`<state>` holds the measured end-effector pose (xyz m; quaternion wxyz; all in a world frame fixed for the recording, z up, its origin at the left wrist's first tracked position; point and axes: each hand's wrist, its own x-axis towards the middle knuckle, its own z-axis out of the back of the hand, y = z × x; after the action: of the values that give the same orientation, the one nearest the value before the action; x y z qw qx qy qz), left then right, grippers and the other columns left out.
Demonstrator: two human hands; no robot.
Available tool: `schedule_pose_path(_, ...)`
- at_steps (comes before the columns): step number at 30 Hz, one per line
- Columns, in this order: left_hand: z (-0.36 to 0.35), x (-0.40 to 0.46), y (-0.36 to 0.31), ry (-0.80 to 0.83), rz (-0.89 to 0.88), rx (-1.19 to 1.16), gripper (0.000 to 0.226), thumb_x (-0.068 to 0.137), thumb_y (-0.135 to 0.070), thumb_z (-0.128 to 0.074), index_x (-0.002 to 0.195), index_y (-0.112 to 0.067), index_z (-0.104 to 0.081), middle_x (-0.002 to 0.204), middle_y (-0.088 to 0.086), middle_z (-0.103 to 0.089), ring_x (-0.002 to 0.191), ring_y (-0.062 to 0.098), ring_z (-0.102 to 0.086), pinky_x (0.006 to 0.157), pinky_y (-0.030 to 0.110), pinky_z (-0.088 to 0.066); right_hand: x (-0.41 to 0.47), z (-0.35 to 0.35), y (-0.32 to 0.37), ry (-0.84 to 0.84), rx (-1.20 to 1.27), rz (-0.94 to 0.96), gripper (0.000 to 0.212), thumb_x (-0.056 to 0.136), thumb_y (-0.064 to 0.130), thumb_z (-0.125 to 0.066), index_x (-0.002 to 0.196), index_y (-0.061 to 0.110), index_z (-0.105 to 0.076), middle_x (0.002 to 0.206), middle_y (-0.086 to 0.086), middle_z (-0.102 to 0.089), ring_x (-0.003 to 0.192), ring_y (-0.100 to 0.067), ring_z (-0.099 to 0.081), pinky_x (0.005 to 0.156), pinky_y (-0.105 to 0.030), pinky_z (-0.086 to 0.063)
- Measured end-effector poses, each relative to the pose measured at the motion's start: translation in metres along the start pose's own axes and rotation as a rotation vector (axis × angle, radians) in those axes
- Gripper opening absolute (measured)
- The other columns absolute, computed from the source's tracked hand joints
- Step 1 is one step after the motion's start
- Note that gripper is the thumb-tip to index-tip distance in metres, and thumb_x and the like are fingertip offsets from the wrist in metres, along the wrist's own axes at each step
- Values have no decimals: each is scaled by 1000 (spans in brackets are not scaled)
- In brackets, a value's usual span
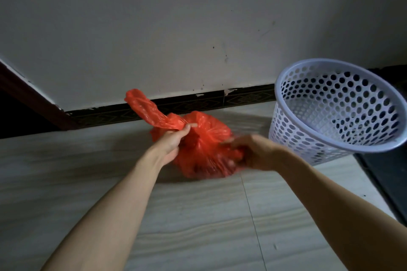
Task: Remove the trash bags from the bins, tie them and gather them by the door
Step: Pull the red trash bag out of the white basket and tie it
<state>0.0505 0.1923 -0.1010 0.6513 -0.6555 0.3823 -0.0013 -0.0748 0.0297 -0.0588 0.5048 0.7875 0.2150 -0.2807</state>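
Note:
A filled red plastic trash bag (pixel 204 138) sits on the tiled floor close to the wall. My left hand (pixel 171 141) pinches one loose handle flap of the bag, which stretches up and to the left. My right hand (pixel 251 152), blurred with motion, grips the bag's other side at its lower right. A pale lilac perforated bin (pixel 334 108) stands to the right of the bag with no liner in it.
A white wall with a dark patterned skirting (pixel 198 103) runs behind the bag. A dark red door frame (pixel 33 99) is at the far left with a dark opening beside it. A black mat or step (pixel 387 178) lies at the right edge.

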Motion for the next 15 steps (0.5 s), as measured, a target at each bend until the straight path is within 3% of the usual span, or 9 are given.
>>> schedule_pose_path(2, 0, 0, -3, 3, 25, -52, 17, 93, -13, -47, 93, -16, -64, 97, 6, -62, 92, 18, -56, 88, 28, -44, 1, -2, -10, 73, -158, -64, 26, 87, -5, -43, 88, 7, -66, 79, -8, -58, 65, -14, -60, 69, -32, -57)
schedule_pose_path(4, -4, -1, -6, -11, 41, -129, 14, 90, -8, -52, 90, -14, -65, 88, 2, -66, 84, 13, -59, 77, 22, -48, 6, -6, -14, 136, -195, -97, 27, 87, -8, -42, 93, 3, -66, 78, -9, -58, 66, -14, -60, 80, -37, -56)
schedule_pose_path(5, -6, -2, -7, -8, 46, -165, 13, 87, -6, -55, 90, -13, -66, 83, 0, -68, 82, 13, -60, 74, 21, -49, 8, -6, -16, 155, -212, -115, 27, 88, -8, -42, 97, 1, -65, 79, -10, -58, 68, -15, -60, 81, -38, -56)
schedule_pose_path(8, -11, -2, -11, 25, 44, -185, 14, 81, 1, -59, 86, -11, -66, 84, 2, -67, 87, 15, -60, 87, 26, -45, 13, -1, -19, 175, -261, -175, 26, 89, -6, -44, 101, 4, -65, 90, -10, -62, 81, -18, -62, 84, -38, -56)
schedule_pose_path(11, -14, -3, -11, 2, 4, -97, 21, 80, 8, -58, 78, -12, -62, 84, 3, -63, 85, 16, -57, 83, 26, -45, 12, 9, -17, 165, -300, -214, 26, 92, 0, -43, 103, 11, -63, 102, -8, -66, 95, -21, -64, 84, -36, -55)
schedule_pose_path(13, -13, -1, -9, -48, -35, -64, 25, 79, 12, -56, 74, -13, -60, 72, -1, -65, 77, 15, -57, 75, 23, -47, 8, 16, -13, 73, -365, -203, 25, 92, 3, -41, 100, 12, -63, 99, -10, -67, 92, -24, -64, 84, -36, -54)
schedule_pose_path(15, -9, -1, -8, -91, -86, 16, 27, 78, 13, -57, 72, -13, -60, 63, -5, -66, 71, 12, -57, 68, 19, -47, 7, 23, -9, -165, -522, -78, 21, 91, 6, -43, 85, 10, -63, 85, -10, -66, 75, -22, -63, 73, -33, -55)
